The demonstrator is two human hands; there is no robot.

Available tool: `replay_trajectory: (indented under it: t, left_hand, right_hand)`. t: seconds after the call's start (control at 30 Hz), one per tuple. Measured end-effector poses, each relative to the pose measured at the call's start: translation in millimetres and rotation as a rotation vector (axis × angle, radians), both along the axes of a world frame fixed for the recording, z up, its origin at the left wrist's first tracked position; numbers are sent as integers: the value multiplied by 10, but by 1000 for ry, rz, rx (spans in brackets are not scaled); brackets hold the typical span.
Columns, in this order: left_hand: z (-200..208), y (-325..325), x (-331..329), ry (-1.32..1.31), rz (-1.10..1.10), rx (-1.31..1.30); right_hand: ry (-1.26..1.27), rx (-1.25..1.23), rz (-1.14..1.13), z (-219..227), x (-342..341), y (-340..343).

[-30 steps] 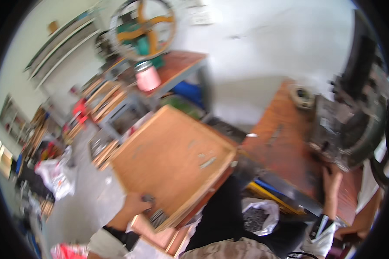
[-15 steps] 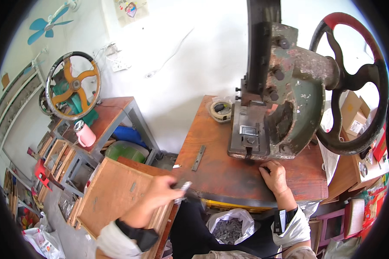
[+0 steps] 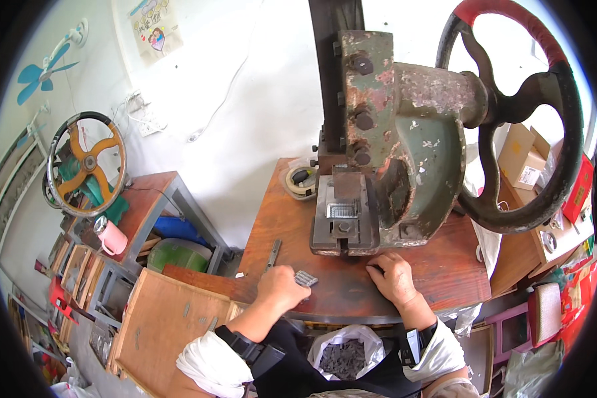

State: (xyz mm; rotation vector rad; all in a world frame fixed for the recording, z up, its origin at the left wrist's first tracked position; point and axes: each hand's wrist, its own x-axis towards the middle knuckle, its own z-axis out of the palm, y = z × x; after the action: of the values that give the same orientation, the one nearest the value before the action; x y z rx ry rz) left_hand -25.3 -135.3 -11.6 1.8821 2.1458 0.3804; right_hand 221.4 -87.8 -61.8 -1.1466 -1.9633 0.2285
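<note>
My left hand [image 3: 280, 290] is closed, pinching a small ribbed grey metal piece [image 3: 305, 278] just over the front of the wooden table. Its far fingers are hidden behind the hand. My right hand [image 3: 393, 278] rests on the tabletop with loosely bent fingers, thumb apart, nothing visible in it. Its fingertips lie close to the front of the hand press [image 3: 428, 159], a worn green machine with a big handwheel [image 3: 569, 99]. On the press bed sits a metal die [image 3: 345, 229] with a bright rectangular ribbed part [image 3: 342, 210]. A flat metal bar [image 3: 273, 253] lies beyond my left hand.
A shallow wooden tray [image 3: 159, 325] with a few metal bits stands to the left. Below the table edge, a white bag [image 3: 318, 345] holds many grey pieces. A tape roll [image 3: 300, 180] lies beside the press. Another table [image 3: 154, 192] stands at the far left.
My left hand has moved right and forward, from above the tray's edge to over the table, carrying the metal piece. My right hand stays by the press. The view has shifted.
</note>
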Motion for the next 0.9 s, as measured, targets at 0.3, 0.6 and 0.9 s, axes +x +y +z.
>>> replay_trajectory:
  t: [0.3, 0.6, 0.9]
  left_hand:
    - [600, 713, -176, -287, 69, 157]
    - [646, 1220, 558, -193, 100, 316]
    - [589, 1179, 704, -298, -26, 479]
  right_hand:
    - [-29, -7, -1, 8, 11, -4]
    - [-17, -20, 8, 26, 0, -21]
    - [-5, -1, 6, 53, 29, -4]
